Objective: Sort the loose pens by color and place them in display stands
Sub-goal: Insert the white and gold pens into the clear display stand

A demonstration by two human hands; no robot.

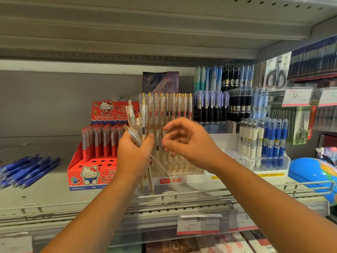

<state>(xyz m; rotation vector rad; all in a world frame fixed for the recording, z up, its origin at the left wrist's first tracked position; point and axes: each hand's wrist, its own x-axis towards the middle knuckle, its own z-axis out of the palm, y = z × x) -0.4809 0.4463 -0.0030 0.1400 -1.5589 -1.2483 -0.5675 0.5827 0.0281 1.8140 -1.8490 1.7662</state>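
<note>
My left hand (134, 156) grips a bundle of several clear pens with gold clips (135, 123), their tips sticking out below my palm. My right hand (187, 141) hovers just to the right of the bundle with fingers loosely curled and blurred; it holds nothing that I can make out. Behind both hands stands a clear display stand (182, 172) filled with matching clear and gold pens. To the left is a red Hello Kitty stand (87, 172) with red pens in its back rows and empty holes in front. Loose blue pens (27, 172) lie on the shelf at far left.
Stands of black, purple and light blue pens (228, 101) fill the back right. A clear stand (269, 163) with white and blue pens sits at right, beside a blue globe (310, 170). A wire rail (182, 196) runs along the shelf front, with price tags (199, 224) below.
</note>
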